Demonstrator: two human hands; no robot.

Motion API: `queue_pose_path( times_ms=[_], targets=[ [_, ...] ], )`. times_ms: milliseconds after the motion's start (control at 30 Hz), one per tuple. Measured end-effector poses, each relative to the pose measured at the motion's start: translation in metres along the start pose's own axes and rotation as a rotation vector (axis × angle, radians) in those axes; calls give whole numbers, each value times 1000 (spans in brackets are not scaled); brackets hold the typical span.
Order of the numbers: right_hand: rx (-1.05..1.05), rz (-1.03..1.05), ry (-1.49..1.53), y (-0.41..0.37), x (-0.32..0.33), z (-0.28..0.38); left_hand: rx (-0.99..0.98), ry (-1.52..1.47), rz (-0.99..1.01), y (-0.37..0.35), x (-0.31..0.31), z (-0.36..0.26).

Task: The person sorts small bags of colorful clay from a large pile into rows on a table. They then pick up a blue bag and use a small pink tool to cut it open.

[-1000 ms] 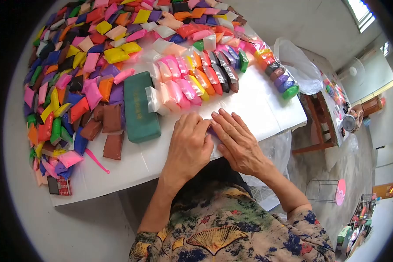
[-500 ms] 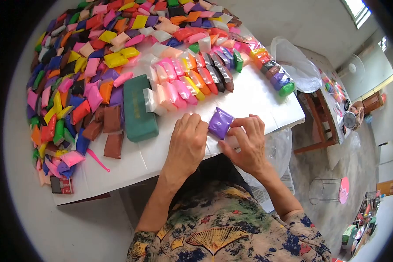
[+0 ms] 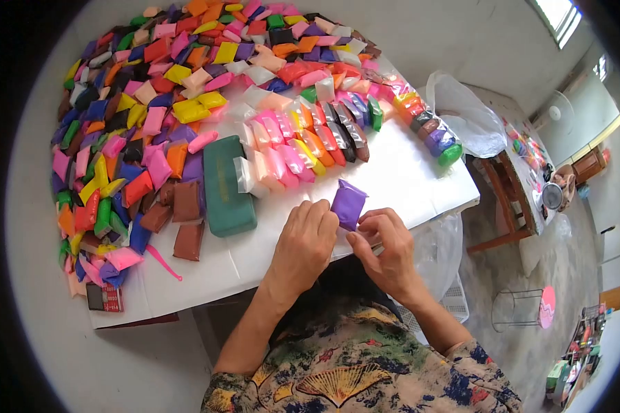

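Observation:
A small purple packet (image 3: 349, 205), soft and pillow-shaped in clear film, is held up slightly tilted near the table's front edge. My left hand (image 3: 302, 242) has its fingers curled at the packet's left side, fingertips partly hidden from above. At the lower right corner, my right hand (image 3: 384, 249) pinches the film between thumb and fingers. Just beyond the hands stand neat rows of clear-wrapped packets, among them pink packets (image 3: 277, 164) and a yellow packet (image 3: 307, 157). Left of these rows lies a dark green case (image 3: 229, 196).
A large heap of coloured packets (image 3: 160, 103) covers the table's left and back. Brown packets (image 3: 188, 241), a pink strip (image 3: 164, 263) and a red-and-black box (image 3: 105, 297) lie at front left. A long multicoloured wrapped row (image 3: 430, 127) and a plastic bag (image 3: 465, 113) sit at right.
The purple packet has turned more upright. My right hand has shifted from its right edge to its lower right corner, while my left hand stays beside it. The view has tilted slightly.

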State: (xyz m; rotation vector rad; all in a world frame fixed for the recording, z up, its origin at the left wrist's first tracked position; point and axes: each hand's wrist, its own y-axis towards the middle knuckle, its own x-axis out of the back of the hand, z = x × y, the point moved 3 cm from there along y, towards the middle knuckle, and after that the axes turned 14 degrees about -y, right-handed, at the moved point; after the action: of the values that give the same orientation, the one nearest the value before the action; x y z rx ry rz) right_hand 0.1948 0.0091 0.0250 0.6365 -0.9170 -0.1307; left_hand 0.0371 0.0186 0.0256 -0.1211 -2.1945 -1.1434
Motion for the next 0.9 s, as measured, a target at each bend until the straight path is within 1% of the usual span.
queue_pose_path(
  times_ms=[133, 233, 333, 433, 533, 600, 700, 767, 867, 900],
  targets=[
    [-385, 131, 304, 0, -2, -3, -87, 36, -37, -4, 0, -4],
    [-437, 61, 514, 2, -9, -3, -129, 25, -52, -6, 1, -6],
    [-403, -2, 605, 2, -17, -6, -178, -14, -38, -5, 3, -8],
    [-433, 14, 646, 8, -12, -4, -229, -44, 4, -3, 4, -11],
    [-432, 64, 630, 13, -10, -13, -246, -49, 38, -1, 4, -11],
    [-393, 50, 531, 21, -4, -23, -234, -56, 51, 0, 3, -12],
    [-296, -17, 303, 46, 8, -49, -173, -28, 11, -1, 2, -7],
    [-286, 6, 192, 69, 9, -71, -117, -23, 16, 0, 1, -5],
    [-134, 33, 114, 92, -3, -97, -47, -56, -5, 0, 0, -3],
    [-156, 79, 127, 96, -7, -99, -25, -74, -17, 0, 0, -2]
  ],
)
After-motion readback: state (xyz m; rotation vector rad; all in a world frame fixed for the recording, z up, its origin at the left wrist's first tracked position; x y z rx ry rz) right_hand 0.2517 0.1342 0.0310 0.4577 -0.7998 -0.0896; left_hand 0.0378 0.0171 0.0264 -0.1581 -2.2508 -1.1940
